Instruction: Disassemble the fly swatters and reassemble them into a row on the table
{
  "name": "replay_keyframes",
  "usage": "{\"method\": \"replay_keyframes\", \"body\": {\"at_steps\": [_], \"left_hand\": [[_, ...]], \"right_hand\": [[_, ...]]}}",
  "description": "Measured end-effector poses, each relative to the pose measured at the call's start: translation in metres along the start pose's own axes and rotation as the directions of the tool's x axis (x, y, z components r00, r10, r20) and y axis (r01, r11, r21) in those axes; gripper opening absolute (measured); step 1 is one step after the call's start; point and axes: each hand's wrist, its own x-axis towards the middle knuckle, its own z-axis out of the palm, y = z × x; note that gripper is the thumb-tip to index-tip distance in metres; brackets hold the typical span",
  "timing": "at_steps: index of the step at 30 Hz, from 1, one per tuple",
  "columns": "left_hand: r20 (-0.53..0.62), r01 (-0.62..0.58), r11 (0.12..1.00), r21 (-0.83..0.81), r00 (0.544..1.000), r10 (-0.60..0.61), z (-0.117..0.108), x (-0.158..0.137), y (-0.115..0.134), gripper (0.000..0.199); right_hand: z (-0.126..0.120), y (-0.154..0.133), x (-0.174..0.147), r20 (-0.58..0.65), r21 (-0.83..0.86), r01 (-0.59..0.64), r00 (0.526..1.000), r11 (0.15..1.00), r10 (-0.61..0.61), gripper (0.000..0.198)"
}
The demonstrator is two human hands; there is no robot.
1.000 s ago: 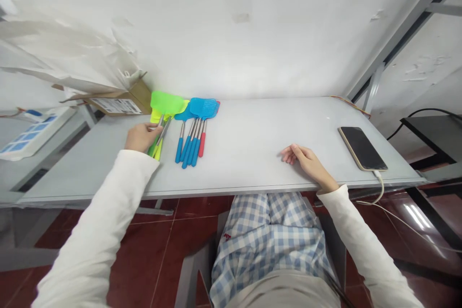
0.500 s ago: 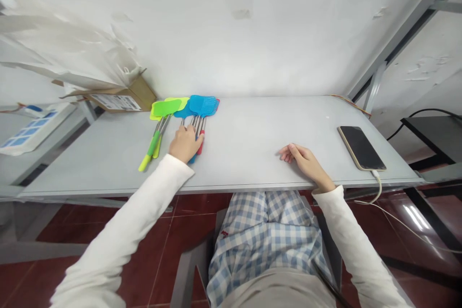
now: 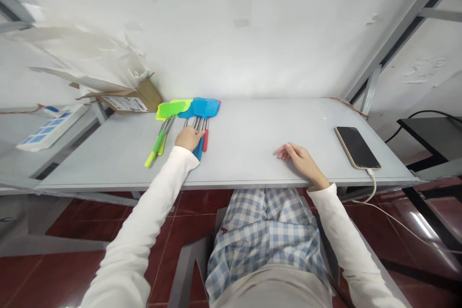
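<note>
My left hand (image 3: pixel 189 138) is closed on a blue fly swatter (image 3: pixel 205 107) in the pile, with the fingers around its handle area. Part of that grip is hidden by the hand itself. Under and beside it lie more blue swatters and a red-handled swatter (image 3: pixel 205 140). To the left of the hand, green and yellow fly swatters (image 3: pixel 172 108) lie overlapped, handles toward the front edge. My right hand (image 3: pixel 296 155) rests on the tabletop at the right, holding nothing, its fingers loosely bent and apart.
A cardboard box (image 3: pixel 149 96) stands at the back left against the wall. On the right of the grey table (image 3: pixel 245 154) lies a phone (image 3: pixel 358 148) with a white charging cable (image 3: pixel 373 185). A white power strip (image 3: pixel 50 130) sits beyond the left end.
My left hand has closed more tightly at the blue swatter handles and shifted slightly. The view has tilted a little; my right hand stays resting on the table.
</note>
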Motion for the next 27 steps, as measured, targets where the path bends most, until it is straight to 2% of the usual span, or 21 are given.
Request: {"method": "replay_keyframes", "body": {"at_steps": [3, 6, 8, 10, 13, 15, 18, 20, 22, 25, 27], "left_hand": [[-0.070, -0.012, 0.998, -0.056, 0.998, 0.008, -0.002, -0.001, 0.000, 0.019], [-0.206, -0.148, 0.972, -0.185, 0.973, 0.108, -0.013, -0.021, 0.015, 0.012], [-0.227, -0.293, 0.882, -0.369, 0.949, 0.220, -0.023, -0.041, 0.034, 0.014], [-0.217, -0.407, 0.713, -0.571, 0.912, 0.347, -0.031, -0.061, 0.057, 0.020], [-0.289, -0.507, 0.505, -0.698, 0.845, 0.450, -0.030, -0.083, 0.089, 0.025], [-0.249, -0.510, 0.460, -0.727, 0.820, 0.516, -0.019, -0.089, 0.103, 0.026], [-0.147, -0.485, 0.476, -0.734, 0.797, 0.585, 0.005, -0.092, 0.115, 0.022], [-0.146, -0.497, 0.502, -0.708, 0.799, 0.584, 0.019, -0.093, 0.119, 0.019], [-0.153, -0.513, 0.545, -0.663, 0.805, 0.573, 0.026, -0.092, 0.122, 0.017], [-0.097, -0.505, 0.594, -0.626, 0.806, 0.583, 0.029, -0.089, 0.127, 0.018], [-0.028, -0.482, 0.575, -0.661, 0.782, 0.623, 0.032, -0.085, 0.130, 0.019]], "right_hand": [[0.000, -0.005, 0.003, 0.047, 0.006, -0.028, 0.999, 1.000, 0.027, 0.056], [0.003, -0.026, 0.008, 0.181, -0.086, -0.014, 0.983, 0.996, 0.029, 0.052], [0.005, -0.047, 0.013, 0.336, -0.134, 0.026, 0.942, 0.991, 0.021, 0.045], [0.006, -0.066, 0.022, 0.411, -0.170, 0.088, 0.912, 0.982, -0.010, 0.040], [0.002, -0.080, 0.035, 0.306, -0.256, 0.172, 0.948, 0.951, -0.089, 0.034], [-0.002, -0.078, 0.040, 0.242, -0.205, 0.142, 0.966, 0.968, -0.090, 0.030], [0.000, -0.067, 0.042, 0.187, 0.107, 0.051, 0.980, 0.993, -0.070, 0.032], [0.007, -0.061, 0.044, 0.052, 0.330, 0.015, 0.998, 0.944, -0.034, 0.035], [0.017, -0.059, 0.050, -0.102, 0.486, 0.004, 0.993, 0.874, 0.052, 0.034], [0.028, -0.061, 0.066, -0.263, 0.582, 0.043, 0.955, 0.812, 0.138, 0.040], [0.030, -0.063, 0.078, -0.351, 0.569, 0.097, 0.927, 0.816, 0.134, 0.044]]}}
